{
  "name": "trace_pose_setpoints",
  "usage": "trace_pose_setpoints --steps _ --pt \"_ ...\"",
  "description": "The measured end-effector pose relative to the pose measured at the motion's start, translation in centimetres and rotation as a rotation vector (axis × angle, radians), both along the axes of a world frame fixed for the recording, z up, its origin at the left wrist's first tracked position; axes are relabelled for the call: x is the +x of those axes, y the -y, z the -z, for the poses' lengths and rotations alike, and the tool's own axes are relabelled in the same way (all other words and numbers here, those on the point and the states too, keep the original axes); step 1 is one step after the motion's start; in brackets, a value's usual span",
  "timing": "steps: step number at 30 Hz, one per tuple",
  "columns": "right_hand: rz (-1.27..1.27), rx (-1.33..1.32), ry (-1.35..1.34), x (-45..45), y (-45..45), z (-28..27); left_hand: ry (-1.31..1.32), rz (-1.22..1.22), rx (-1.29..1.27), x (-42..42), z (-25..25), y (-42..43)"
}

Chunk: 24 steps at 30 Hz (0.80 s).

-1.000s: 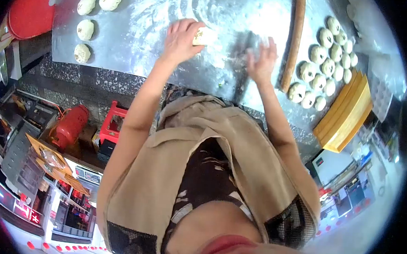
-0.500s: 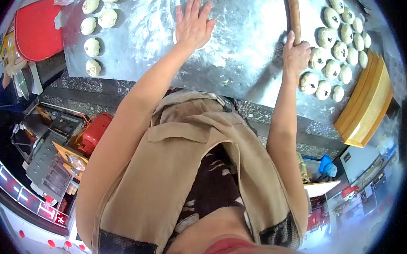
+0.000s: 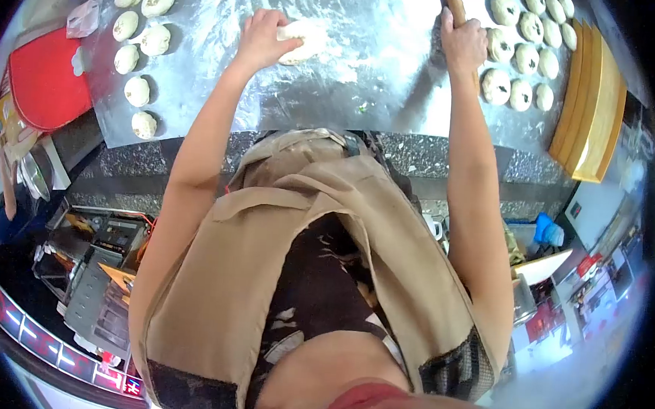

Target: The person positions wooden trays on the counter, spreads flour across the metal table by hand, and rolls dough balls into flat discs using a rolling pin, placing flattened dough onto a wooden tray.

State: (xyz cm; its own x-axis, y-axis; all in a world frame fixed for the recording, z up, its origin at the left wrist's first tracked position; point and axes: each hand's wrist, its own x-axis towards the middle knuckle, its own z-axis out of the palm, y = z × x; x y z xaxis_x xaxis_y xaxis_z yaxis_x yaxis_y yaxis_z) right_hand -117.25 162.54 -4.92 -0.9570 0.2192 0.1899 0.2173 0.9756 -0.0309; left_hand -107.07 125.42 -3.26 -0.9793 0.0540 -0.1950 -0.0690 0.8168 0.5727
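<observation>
Dough (image 3: 308, 40) beside left hand (image 3: 262, 41), edge under thumb, thumb apart from fingers; right hand (image 3: 465, 47) clamped on rolling pin (image 3: 454, 1)

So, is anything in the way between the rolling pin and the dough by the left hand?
Nothing visible: only floury table shows between the rolling pin in the right hand and that dough, though the left hand partly covers it.

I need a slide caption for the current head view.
Left hand touching dough, right hand gripping a rolling pin over a floured table.
</observation>
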Motion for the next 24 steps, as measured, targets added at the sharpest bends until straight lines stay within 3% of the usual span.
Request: trace_pose_setpoints --steps 2,3,5,6,10,12,15,16,20,22,23,24 --pt "-0.012 -0.004 -0.014 0.2 -0.1 0.2 0.153 -0.075 0.329 0.4 -0.1 -0.6" --pt "-0.021 -0.009 -0.022 0.2 -0.1 0.1 0.149 -0.066 0.330 1.0 -0.4 -1.7" --pt "-0.019 -0.008 -0.030 0.1 -0.3 0.3 -0.594 0.197 0.118 3.3 -1.7 -4.3" --pt "-0.028 -0.007 -0.035 0.1 -0.3 0.4 -0.530 0.325 -0.007 4.9 -1.0 -4.6" --pt "-0.005 -0.003 0.000 0.1 0.0 -0.1 -0.559 0.379 -0.139 6.2 -0.2 -8.4" --pt "-0.063 -0.018 -0.041 0.5 0.1 -0.4 -0.404 0.456 -0.253 5.1 0.9 -9.1" --pt "-0.217 -0.049 0.086 1.2 -1.0 -0.6 -0.440 0.476 -0.258 5.0 1.6 -9.2" --pt "-0.314 -0.080 0.017 2.8 -0.1 -1.3 -0.378 0.514 -0.185 5.0 1.3 -8.6" --pt "-0.640 -0.222 0.000 9.6 3.4 -3.7 -0.374 0.264 -0.084 8.9 -2.1 -5.5" --pt "-0.807 -0.235 -0.021 12.5 5.7 -5.8 -0.762 -0.063 -0.175 9.9 -3.7 -3.4" --pt "-0.839 -0.271 -0.026 13.7 6.8 -6.0 -0.759 -0.065 -0.177 9.3 -4.4 -2.7" --pt "-0.832 -0.269 -0.002 14.6 7.8 -5.5 -0.583 -0.042 -0.313 8.4 -5.0 -2.0"
